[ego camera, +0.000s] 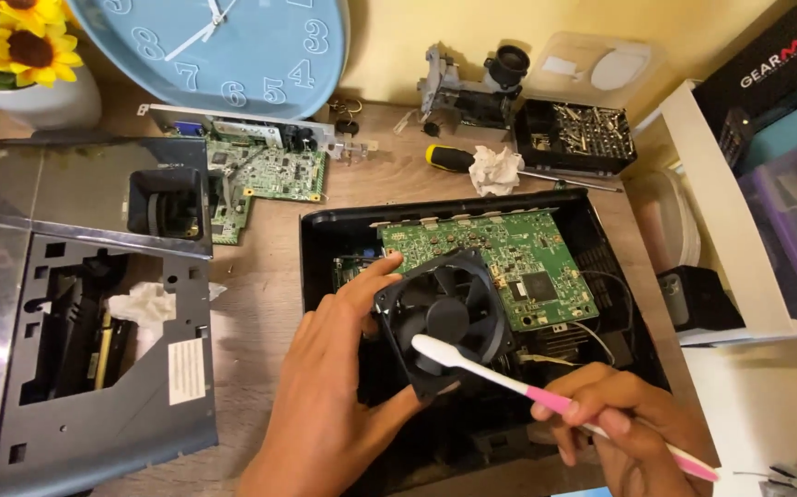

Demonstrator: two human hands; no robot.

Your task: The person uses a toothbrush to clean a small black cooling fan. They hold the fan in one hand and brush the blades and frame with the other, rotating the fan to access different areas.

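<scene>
My left hand [329,387] grips a square black cooling fan [444,317] by its left edge and bottom corner, holding it tilted above an open black device case [316,230]. My right hand [633,428] holds a pink-and-white toothbrush [546,398] by its handle. The brush's white head rests on the fan's lower face. Inside the case, behind the fan, lies a green circuit board [518,253] with loose wires beside it.
A grey plastic cover [95,387] with a tissue lies at left. Another green board [265,170], a yellow-handled screwdriver [449,158], a crumpled tissue [495,170] and a black tray of screws [575,133] sit behind. A blue clock [233,46] leans on the wall.
</scene>
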